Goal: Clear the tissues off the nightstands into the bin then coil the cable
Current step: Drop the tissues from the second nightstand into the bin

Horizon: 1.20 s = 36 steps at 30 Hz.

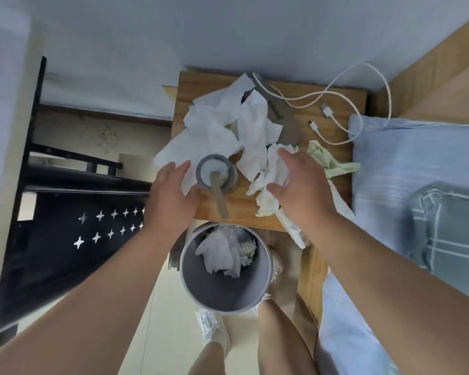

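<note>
Head view: the tissues (214, 123) lie heaped across the wooden nightstand (241, 212), with the bin (186, 280) set on the floor just in front of it and some tissue already inside
Left hand (171, 196): held flat, fingers straight, over the edge of the leftmost white sheet; nothing is gripped
Right hand (301, 185): spread loosely over a crumpled tissue (271, 169), fingers relaxed and not yet closed round it
Handling of tissues: judged very light, soft and easily crushed; they are best bunched from above and gathered into a wad, since loose sheets may drift or trail off the edge
Tape roll (215, 171): stands upright between the two hands, touching the tissue, and could be knocked over or dragged along
Pale green tissue (328, 158): hangs over the right edge beside the blue pillow (417, 158) and must be picked up separately
Cable (327, 110): thin, limp and white, sprawled in loops at the back right, both plugs lying free; it is best taken near one plug for coiling
Hidden: a grey flat object (287, 123) is partly buried under the heap and cannot be identified; one stretch of cable runs under the tissue; any second nightstand is out of view
</note>
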{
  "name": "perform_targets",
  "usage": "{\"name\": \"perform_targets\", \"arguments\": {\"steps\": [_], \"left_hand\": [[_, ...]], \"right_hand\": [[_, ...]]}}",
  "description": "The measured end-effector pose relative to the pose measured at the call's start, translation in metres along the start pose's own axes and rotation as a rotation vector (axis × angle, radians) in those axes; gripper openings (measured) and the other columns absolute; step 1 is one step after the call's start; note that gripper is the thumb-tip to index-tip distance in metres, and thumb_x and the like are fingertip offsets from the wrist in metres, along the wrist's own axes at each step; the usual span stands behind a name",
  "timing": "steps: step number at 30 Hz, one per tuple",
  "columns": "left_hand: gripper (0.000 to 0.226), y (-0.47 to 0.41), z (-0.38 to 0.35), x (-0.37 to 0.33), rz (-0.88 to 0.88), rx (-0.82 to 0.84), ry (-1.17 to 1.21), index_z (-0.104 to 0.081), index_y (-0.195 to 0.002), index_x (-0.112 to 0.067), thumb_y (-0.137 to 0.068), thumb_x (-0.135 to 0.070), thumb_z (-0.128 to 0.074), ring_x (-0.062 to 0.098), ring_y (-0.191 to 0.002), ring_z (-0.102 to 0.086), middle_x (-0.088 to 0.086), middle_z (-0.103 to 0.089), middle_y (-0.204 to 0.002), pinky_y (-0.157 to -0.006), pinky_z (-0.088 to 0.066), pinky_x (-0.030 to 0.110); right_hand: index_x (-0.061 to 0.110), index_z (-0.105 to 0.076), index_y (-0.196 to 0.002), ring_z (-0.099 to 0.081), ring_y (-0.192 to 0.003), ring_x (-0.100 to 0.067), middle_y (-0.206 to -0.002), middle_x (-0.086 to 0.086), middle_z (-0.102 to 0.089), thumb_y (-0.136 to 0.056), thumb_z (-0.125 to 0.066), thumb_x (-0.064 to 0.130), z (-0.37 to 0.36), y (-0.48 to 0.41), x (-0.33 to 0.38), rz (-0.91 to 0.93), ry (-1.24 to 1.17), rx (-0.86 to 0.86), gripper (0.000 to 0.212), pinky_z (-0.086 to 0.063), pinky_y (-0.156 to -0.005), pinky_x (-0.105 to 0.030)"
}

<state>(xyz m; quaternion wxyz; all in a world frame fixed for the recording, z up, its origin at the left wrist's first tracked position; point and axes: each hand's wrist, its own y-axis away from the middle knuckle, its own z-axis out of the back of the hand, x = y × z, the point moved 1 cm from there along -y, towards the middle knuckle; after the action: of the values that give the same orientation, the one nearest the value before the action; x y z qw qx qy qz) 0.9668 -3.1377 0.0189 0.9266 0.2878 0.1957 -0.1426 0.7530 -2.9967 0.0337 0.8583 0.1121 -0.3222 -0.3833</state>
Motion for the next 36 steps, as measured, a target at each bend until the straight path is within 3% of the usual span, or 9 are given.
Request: {"name": "perform_targets", "arguments": {"steps": [4,7,10,13,19,23,29,31,36], "left_hand": [[0.054,-0.001,-0.007,0.012,0.003,0.004,-0.083,-0.057,-0.151,-0.025,-0.099,-0.025,-0.071,0.031,-0.115,-0.064,0.007,-0.052,-0.144,-0.095,-0.056,0.045],[0.039,-0.003,-0.009,0.018,0.064,-0.008,-0.055,-0.066,-0.139,-0.027,-0.100,-0.019,-0.066,0.028,-0.096,-0.064,0.004,-0.064,-0.114,-0.083,-0.051,0.037],[0.027,-0.003,-0.009,0.020,0.153,-0.035,0.080,-0.075,-0.123,-0.027,-0.101,-0.018,-0.063,0.026,-0.095,-0.065,0.001,-0.071,-0.098,-0.079,-0.045,0.031],[0.024,0.001,-0.003,0.012,0.129,-0.097,0.140,-0.079,-0.115,-0.022,-0.100,-0.018,-0.061,0.024,-0.097,-0.066,0.002,-0.074,-0.103,-0.082,-0.047,0.031],[0.017,0.020,0.021,-0.011,0.121,-0.275,0.367,-0.075,-0.107,-0.025,-0.099,-0.021,-0.061,0.028,-0.097,-0.067,0.003,-0.073,-0.104,-0.090,-0.057,0.045],[0.016,0.046,0.034,-0.017,0.213,-0.290,0.579,-0.069,-0.094,-0.036,-0.100,-0.023,-0.062,0.030,-0.096,-0.073,0.001,-0.075,-0.101,-0.094,-0.061,0.053],[0.015,0.087,0.033,-0.006,0.261,-0.350,0.770,-0.072,-0.099,-0.033,-0.101,-0.025,-0.059,0.003,-0.068,-0.066,-0.015,-0.073,-0.080,-0.063,-0.055,0.018],[0.015,0.103,0.027,0.001,0.266,-0.357,0.805,-0.071,-0.098,-0.029,-0.099,-0.022,-0.057,0.001,-0.061,-0.062,-0.016,-0.070,-0.071,-0.058,-0.052,0.014],[0.017,0.141,0.003,0.023,0.339,-0.333,0.843,-0.068,-0.090,-0.028,-0.094,-0.019,-0.055,0.005,-0.057,-0.058,-0.009,-0.066,-0.066,-0.067,-0.053,0.035]], "right_hand": [[0.014,-0.070,-0.127,-0.065,-0.109,-0.029,-0.119,-0.009,-0.070,-0.099,-0.063,0.015,-0.006,-0.005,-0.008,-0.011,-0.008,-0.083,0.029,-0.050,-0.084,-0.035],[0.012,-0.075,-0.103,-0.067,-0.089,-0.025,-0.097,-0.004,-0.074,-0.100,-0.061,0.013,-0.001,-0.004,-0.009,-0.016,-0.068,-0.111,0.014,-0.052,-0.073,-0.034],[0.015,-0.074,-0.101,-0.065,-0.084,-0.015,-0.092,0.004,-0.072,-0.098,-0.062,0.013,0.009,0.000,-0.007,-0.038,-0.179,-0.159,0.012,-0.054,-0.073,-0.030],[0.024,-0.072,-0.100,-0.063,-0.079,-0.002,-0.087,0.017,-0.067,-0.097,-0.064,0.017,0.024,0.005,-0.004,-0.082,-0.300,-0.241,0.011,-0.043,-0.068,-0.013],[0.028,-0.072,-0.093,-0.064,-0.077,0.008,-0.084,0.016,-0.070,-0.090,-0.070,0.015,0.051,0.021,0.008,-0.166,-0.570,-0.381,0.014,-0.047,-0.065,-0.005],[0.029,-0.075,-0.092,-0.067,-0.073,-0.001,-0.083,0.012,-0.074,-0.086,-0.072,0.016,0.060,0.036,0.016,-0.181,-0.712,-0.427,0.014,-0.052,-0.066,-0.013],[0.029,-0.075,-0.085,-0.066,-0.065,-0.010,-0.070,0.007,-0.073,-0.080,-0.073,0.017,0.060,0.076,0.019,-0.197,-0.892,-0.441,0.013,-0.054,-0.064,-0.024],[0.031,-0.076,-0.083,-0.066,-0.064,-0.012,-0.070,0.007,-0.072,-0.079,-0.073,0.019,0.054,0.094,0.016,-0.207,-0.922,-0.435,0.013,-0.053,-0.061,-0.022],[0.031,-0.077,-0.082,-0.065,-0.062,-0.009,-0.070,0.006,-0.073,-0.075,-0.074,0.022,0.031,0.134,0.003,-0.250,-0.991,-0.424,0.012,-0.054,-0.061,-0.022]]}}
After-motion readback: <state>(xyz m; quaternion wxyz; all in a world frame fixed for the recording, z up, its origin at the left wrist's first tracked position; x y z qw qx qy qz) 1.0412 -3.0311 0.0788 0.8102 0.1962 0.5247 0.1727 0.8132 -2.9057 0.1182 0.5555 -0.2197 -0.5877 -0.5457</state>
